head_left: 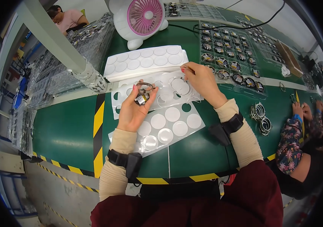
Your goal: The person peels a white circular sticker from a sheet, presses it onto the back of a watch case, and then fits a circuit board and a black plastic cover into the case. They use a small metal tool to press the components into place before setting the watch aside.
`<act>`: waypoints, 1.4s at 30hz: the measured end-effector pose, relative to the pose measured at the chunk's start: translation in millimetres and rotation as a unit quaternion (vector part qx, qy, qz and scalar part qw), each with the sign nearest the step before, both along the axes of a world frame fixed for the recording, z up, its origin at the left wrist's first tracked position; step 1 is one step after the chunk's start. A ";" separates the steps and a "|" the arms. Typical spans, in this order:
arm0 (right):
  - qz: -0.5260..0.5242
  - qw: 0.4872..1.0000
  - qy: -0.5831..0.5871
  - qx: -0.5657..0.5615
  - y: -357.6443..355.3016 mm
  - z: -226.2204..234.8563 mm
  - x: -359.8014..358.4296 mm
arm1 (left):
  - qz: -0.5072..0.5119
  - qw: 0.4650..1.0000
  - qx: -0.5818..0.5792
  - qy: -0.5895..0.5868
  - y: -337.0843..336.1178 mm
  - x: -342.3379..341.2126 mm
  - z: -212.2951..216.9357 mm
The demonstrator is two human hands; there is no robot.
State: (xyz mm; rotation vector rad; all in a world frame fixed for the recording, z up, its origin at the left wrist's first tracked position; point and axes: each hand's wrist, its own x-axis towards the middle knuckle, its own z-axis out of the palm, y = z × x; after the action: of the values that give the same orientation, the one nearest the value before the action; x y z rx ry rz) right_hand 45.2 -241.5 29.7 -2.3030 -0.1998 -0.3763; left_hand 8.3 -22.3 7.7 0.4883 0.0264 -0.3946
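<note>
My left hand (132,113) is curled around a small round part with a metal ring and a black body (142,99), which looks like a watch case and carries a pale label. My right hand (203,81) has thumb and forefinger pinched together at the edge of a stack of white sticker sheets (146,60); what they hold, if anything, is too small to make out. Beneath both hands lies a partly used sheet (121,90) with cut-out circles and a loose round film (180,86). Nearer me is another sheet of round white stickers (173,128).
A white fan (148,15) with a pink grille stands at the back. Clear trays of round parts (229,49) fill the back right. Metal rings (260,111) lie to the right, near a co-worker's hands (301,109). A white post (61,41) rises at the left.
</note>
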 end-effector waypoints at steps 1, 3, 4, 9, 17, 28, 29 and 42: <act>0.002 1.000 -0.001 0.001 0.1 5.6 -3.3 | 0.007 1.000 -0.021 -0.002 1.2 -1.6 3.6; 0.047 0.999 -0.016 -0.002 -1.1 17.6 -13.8 | -0.008 1.000 -0.009 -0.007 -3.0 -7.3 8.0; 0.069 0.997 -0.022 -0.004 -1.9 21.4 -18.8 | -0.024 1.000 0.002 -0.010 -7.1 -10.8 8.5; 0.127 0.992 0.010 0.016 -10.1 21.3 -50.9 | -0.258 0.955 0.143 -0.020 -19.5 -27.9 -2.0; 0.099 0.973 0.027 -0.204 -20.7 -7.8 -50.7 | -0.521 0.802 0.265 -0.126 -42.3 -57.7 9.2; 0.084 0.960 -0.065 -0.258 31.2 5.0 15.3 | -0.439 0.879 0.148 -0.112 -36.9 -49.2 3.2; 0.074 0.967 -0.113 -0.217 27.9 8.8 14.1 | -0.403 0.903 0.102 -0.108 -35.3 -46.6 2.1; 0.107 0.963 -0.235 -0.070 41.0 -0.9 -77.0 | -0.154 0.981 -0.098 -0.061 -29.5 -30.8 -11.1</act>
State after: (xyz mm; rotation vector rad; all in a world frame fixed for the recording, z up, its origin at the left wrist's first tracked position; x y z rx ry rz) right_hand -31.9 -200.5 28.8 -2.2641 -0.7267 -0.8153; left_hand -22.5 -51.8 -3.4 0.3194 -0.2072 -0.6638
